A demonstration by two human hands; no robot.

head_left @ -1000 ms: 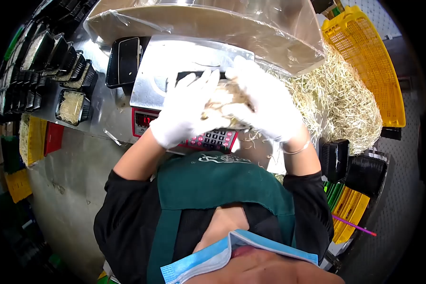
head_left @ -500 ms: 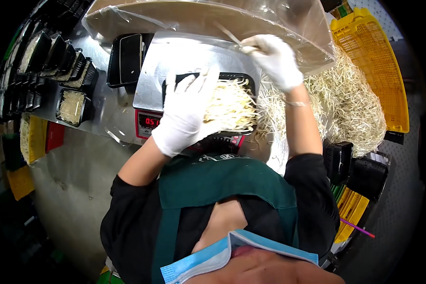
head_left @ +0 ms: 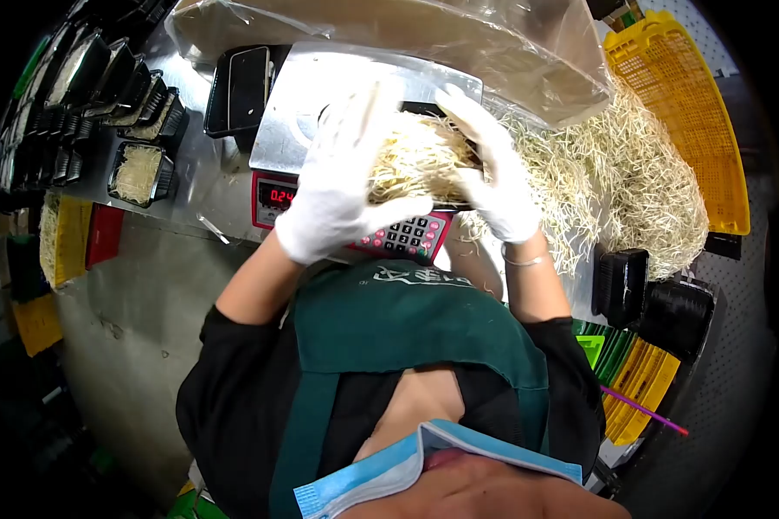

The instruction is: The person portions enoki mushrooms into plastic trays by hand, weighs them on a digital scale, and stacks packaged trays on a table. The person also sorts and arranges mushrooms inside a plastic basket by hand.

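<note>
A black plastic tray heaped with bean sprouts (head_left: 417, 156) is over the steel plate of a digital scale (head_left: 277, 104). My left hand (head_left: 337, 177), in a white glove, clasps the tray's left side, with the thumb along the front; its fingers are smeared by motion. Around the right side curves my right hand (head_left: 493, 164), also gloved, fingers toward the back corner and thumb near the front. Most of the tray's rim is hidden by the hands and sprouts. The red display (head_left: 277, 195) shows digits beginning 0.24.
Loose bean sprouts (head_left: 636, 186) are piled at the right, beside a yellow basket (head_left: 679, 112). Filled trays (head_left: 138, 173) stand at the left. A phone (head_left: 247, 86) rests in a black tray. Clear plastic sheeting (head_left: 389, 26) spans the back. Black trays (head_left: 623, 285) stand at the right.
My right hand has come down from above the scale's back edge, where it pinched a thin pale strip, to the tray's right side. The display has dropped from about 0.51.
</note>
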